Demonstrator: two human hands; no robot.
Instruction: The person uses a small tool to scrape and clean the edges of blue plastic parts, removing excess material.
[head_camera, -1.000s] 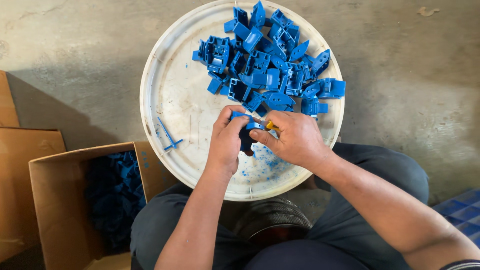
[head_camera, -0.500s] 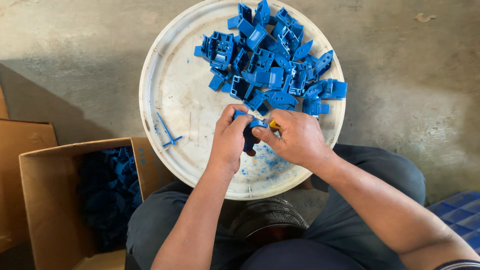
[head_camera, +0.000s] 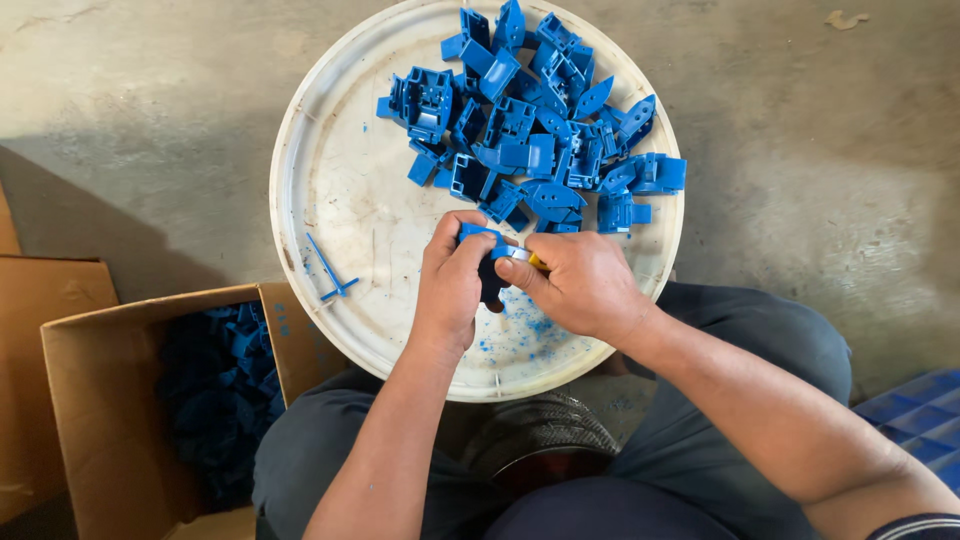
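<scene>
**Blue moulded parts on a white round lid, one piece in hand**

Item 1. Blue plastic part (head_camera: 487, 248), held between both my hands above the near half of the lid. My left hand (head_camera: 452, 285) wraps it from the left, fingers (head_camera: 462, 232) curled and pressed together over its top edge, which steadies it while the other hand works.

Item 2. Small tool with a yellow tip (head_camera: 530, 258), pinched by my right hand (head_camera: 580, 285); thumb and forefinger close tight on it and bring it against the part's edge. What kind of tool it is I cannot tell, as most of it is hidden.

Item 3. White round lid (head_camera: 340, 180), resting over my lap, serving as a tray. Blue flecks (head_camera: 525, 330) lie on it right under my hands, so the work is held where the trimmings fall.

Item 4. Heap of blue parts (head_camera: 530, 130), loose, piled on the far half of the lid, near my hands.

Item 5. Thin blue sprue (head_camera: 328, 272), lying alone at the left of the lid, apart from the heap.

Item 6. Cardboard box (head_camera: 105, 420), open, on the floor by my left knee. Holds more blue pieces (head_camera: 220, 380), in shadow.

Item 7. Blue crate (head_camera: 915, 415), corner only, at right.
</scene>
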